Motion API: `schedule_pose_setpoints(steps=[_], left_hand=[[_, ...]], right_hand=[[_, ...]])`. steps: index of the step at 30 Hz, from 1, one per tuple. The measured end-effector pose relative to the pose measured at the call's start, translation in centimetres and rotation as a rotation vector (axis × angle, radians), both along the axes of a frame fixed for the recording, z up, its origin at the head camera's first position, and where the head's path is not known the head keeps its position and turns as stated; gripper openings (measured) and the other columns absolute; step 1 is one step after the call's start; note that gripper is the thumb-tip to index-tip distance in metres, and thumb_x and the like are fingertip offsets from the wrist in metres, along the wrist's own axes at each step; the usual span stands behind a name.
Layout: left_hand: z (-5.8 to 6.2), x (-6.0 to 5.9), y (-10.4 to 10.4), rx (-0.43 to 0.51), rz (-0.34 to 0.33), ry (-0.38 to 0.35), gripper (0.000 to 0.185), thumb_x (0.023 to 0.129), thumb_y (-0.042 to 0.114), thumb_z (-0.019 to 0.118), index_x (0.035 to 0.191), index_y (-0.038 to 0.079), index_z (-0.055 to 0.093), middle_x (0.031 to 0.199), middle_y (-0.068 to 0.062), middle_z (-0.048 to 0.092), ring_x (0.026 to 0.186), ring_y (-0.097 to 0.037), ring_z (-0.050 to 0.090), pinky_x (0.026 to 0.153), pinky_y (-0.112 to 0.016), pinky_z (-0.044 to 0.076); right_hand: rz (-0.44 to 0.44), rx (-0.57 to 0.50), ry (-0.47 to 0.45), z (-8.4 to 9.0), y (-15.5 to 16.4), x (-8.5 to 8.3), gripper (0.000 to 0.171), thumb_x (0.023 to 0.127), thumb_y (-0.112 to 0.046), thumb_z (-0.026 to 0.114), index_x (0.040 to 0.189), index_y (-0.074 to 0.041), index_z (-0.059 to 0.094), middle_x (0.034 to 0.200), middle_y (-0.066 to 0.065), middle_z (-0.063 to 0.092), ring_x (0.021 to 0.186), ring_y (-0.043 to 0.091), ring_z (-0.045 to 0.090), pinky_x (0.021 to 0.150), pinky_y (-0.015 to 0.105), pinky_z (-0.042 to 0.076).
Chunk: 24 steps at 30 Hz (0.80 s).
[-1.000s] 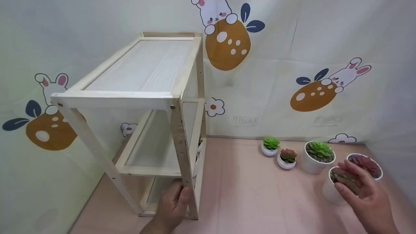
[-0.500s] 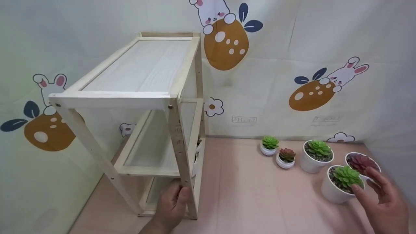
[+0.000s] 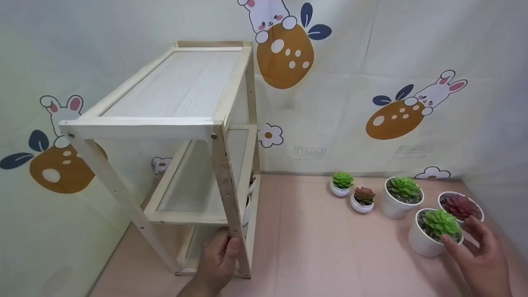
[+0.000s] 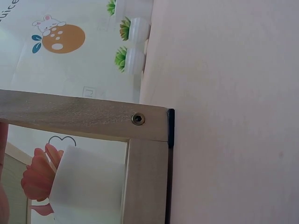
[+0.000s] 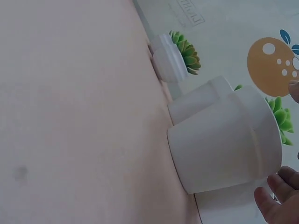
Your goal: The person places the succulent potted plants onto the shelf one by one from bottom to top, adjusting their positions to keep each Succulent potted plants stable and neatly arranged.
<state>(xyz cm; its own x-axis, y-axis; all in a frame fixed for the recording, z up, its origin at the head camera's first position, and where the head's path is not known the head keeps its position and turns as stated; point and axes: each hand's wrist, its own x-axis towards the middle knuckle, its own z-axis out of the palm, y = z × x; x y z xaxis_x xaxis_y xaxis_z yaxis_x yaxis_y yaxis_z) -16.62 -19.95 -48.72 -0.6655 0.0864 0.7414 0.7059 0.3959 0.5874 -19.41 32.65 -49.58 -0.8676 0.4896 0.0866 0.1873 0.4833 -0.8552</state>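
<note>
The nearest green pot [image 3: 433,232] stands upright on the desk [image 3: 321,247], just ahead and left of the right hand [image 3: 480,258], whose spread fingers [image 3: 453,247] are laid at its rim without closing. The left hand [image 3: 218,260] is wrapped round the rack [image 3: 225,181] leg, well apart. Faint backdrop lettering cannot be read.

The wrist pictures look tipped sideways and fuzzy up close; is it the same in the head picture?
Head view: soft even light, faint shadows, straight shelf posts bowing slightly towards the edges. Left wrist view: tipped sideways, shelf corner sharp, pink plant behind it soft. Right wrist view: also tipped, nearest white pot smooth and slightly blurred, fingers cropped at the edge.
</note>
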Motion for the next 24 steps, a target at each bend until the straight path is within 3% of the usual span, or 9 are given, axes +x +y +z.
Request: schedule_pose_setpoints(steps=[6,10,13,16,21,24], left_hand=[[0.0,0.0,0.0,0.015,-0.017,0.006,0.017,0.097,-0.011,0.054,0.106,0.002,0.062,0.084,-0.002,0.062,0.077,0.002,0.053,0.064,-0.019,0.052],[0.0,-0.1,0.0,0.019,-0.030,0.014,0.019,0.097,-0.011,0.054,0.106,0.003,0.062,0.086,-0.003,0.063,0.078,0.001,0.055,0.065,-0.019,0.052],[0.0,-0.1,0.0,0.019,-0.034,0.012,0.019,0.097,-0.012,0.053,0.106,0.003,0.061,0.084,-0.003,0.061,0.077,0.001,0.054,0.064,-0.020,0.051],[0.0,-0.1,0.0,0.021,-0.030,0.005,0.019,0.097,-0.012,0.053,0.106,0.004,0.060,0.082,-0.003,0.057,0.076,0.002,0.052,0.061,-0.020,0.049],[0.1,-0.1,0.0,0.015,-0.018,0.005,0.018,0.096,-0.012,0.054,0.104,0.003,0.060,0.081,-0.001,0.058,0.075,0.003,0.051,0.059,-0.019,0.049],[0.2,-0.2,0.0,0.008,-0.008,0.012,0.015,0.097,-0.011,0.055,0.102,0.003,0.060,0.082,-0.001,0.061,0.075,0.004,0.052,0.059,-0.018,0.049]], right_hand=[[0.000,-0.018,-0.034,-0.4,-0.1,-0.3,0.089,0.097,-0.028,0.074,0.165,-0.008,0.019,0.164,0.022,0.033,0.151,0.017,0.034,0.090,-0.001,0.039],[-0.010,-0.078,-0.087,-0.4,-0.7,-0.5,0.093,0.098,-0.030,0.073,0.165,-0.009,0.013,0.170,0.020,0.024,0.157,0.027,0.027,0.117,0.025,0.038],[-0.011,-0.119,-0.118,-0.7,-0.9,-0.7,0.096,0.098,-0.033,0.072,0.166,-0.011,0.007,0.172,0.020,0.019,0.158,0.030,0.024,0.123,0.045,0.031],[0.029,-0.137,-0.113,-1.1,-0.6,-0.7,0.099,0.099,-0.034,0.072,0.166,-0.011,0.003,0.171,0.023,0.017,0.159,0.029,0.021,0.125,0.035,0.028],[0.120,-0.143,-0.073,-2.2,0.0,-0.5,0.098,0.099,-0.031,0.073,0.165,-0.008,0.004,0.170,0.024,0.018,0.156,0.009,0.021,0.117,0.009,0.024],[0.140,-0.134,-0.066,-2.6,0.2,-0.6,0.096,0.098,-0.028,0.074,0.164,-0.008,0.008,0.166,0.022,0.021,0.150,0.001,0.025,0.114,0.006,0.025]])
